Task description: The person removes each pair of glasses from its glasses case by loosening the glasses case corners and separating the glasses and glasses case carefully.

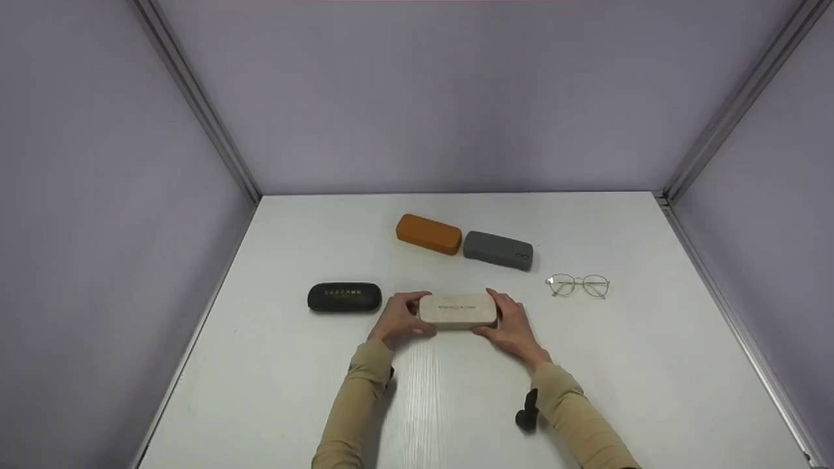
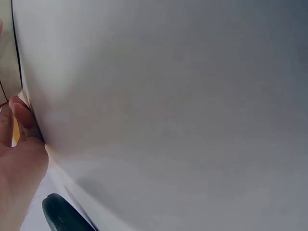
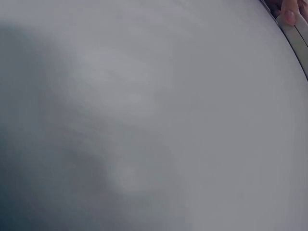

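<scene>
A cream glasses case point(image 1: 458, 311) with small dark lettering lies closed on the white table. My left hand point(image 1: 399, 318) grips its left end, thumb along the near edge and fingers at the far edge. On the opposite end, my right hand point(image 1: 515, 327) holds it the same way. The left wrist view catches the left hand point(image 2: 24, 159) at the left edge, beside part of the cream case point(image 2: 8, 62). In the right wrist view only a fingertip point(image 3: 289, 17) and a corner of the case point(image 3: 293, 38) show, top right.
A black glasses case point(image 1: 344, 298) with gold lettering lies left of the left hand. Behind the hands are an orange case point(image 1: 428, 234) and a grey case point(image 1: 498, 250). Thin-framed glasses point(image 1: 578, 285) rest at the right. Pale panels point(image 1: 456, 98) enclose the table point(image 1: 293, 391).
</scene>
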The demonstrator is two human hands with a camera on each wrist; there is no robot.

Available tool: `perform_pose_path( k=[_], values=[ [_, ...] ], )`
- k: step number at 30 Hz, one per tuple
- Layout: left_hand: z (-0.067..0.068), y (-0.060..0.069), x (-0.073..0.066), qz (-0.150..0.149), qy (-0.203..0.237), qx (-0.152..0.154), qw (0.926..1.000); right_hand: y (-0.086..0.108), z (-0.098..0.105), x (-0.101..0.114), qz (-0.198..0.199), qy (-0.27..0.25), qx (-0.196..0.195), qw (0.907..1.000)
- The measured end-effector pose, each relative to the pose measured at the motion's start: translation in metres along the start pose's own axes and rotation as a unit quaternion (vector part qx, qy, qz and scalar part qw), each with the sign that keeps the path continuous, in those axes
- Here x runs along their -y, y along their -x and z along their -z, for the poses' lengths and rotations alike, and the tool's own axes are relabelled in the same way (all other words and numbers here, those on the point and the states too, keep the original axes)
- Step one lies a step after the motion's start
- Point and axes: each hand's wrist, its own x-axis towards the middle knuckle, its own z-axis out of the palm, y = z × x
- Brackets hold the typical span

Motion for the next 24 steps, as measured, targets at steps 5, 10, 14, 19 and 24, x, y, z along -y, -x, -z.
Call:
perform_pose_path(
  k=[5,10,14,19,24],
  values=[
    [0.002,-0.002,0.000,0.010,0.003,0.005,0.9999,0.000,0.001,0.000,0.015,-0.001,-0.008,0.9999],
    [0.005,-0.005,0.001,0.012,0.004,0.008,0.9999,-0.001,0.002,0.000,0.017,-0.004,-0.009,0.9998],
    [0.008,-0.007,0.001,0.019,0.003,0.014,0.9997,-0.001,0.002,0.000,0.015,-0.002,-0.007,0.9999],
    [0.010,-0.009,0.001,0.029,0.010,0.020,0.9993,-0.001,0.001,0.000,0.017,-0.002,-0.008,0.9998],
    [0.012,-0.011,-0.001,0.051,0.036,0.028,0.9977,0.000,0.001,0.001,0.010,-0.006,-0.007,0.9999]
  ],
)
